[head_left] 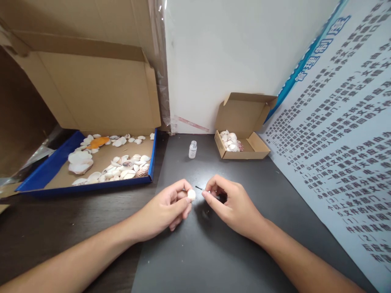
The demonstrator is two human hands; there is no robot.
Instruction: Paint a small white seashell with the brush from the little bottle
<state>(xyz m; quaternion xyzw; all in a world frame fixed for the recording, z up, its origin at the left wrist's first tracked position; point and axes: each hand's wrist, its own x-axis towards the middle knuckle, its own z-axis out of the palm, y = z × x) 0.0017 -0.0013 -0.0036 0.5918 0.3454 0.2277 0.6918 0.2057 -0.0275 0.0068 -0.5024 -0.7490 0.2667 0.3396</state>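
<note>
My left hand (171, 207) is closed, pinching a small white shell (191, 195) between thumb and fingers just above the dark table (198, 252). My right hand (227, 201) is closed on a thin black brush (200, 188) with a black cap, its tip pointing at the shell and a few centimetres from it. A small clear glass bottle (192, 149) stands uncapped on the table behind both hands.
A large open cardboard box with blue edges (91, 185) holds several shells at the left. A small open cardboard box (244, 152) with several shells sits at the back right. A printed poster (336, 142) leans along the right side. A white wall is behind.
</note>
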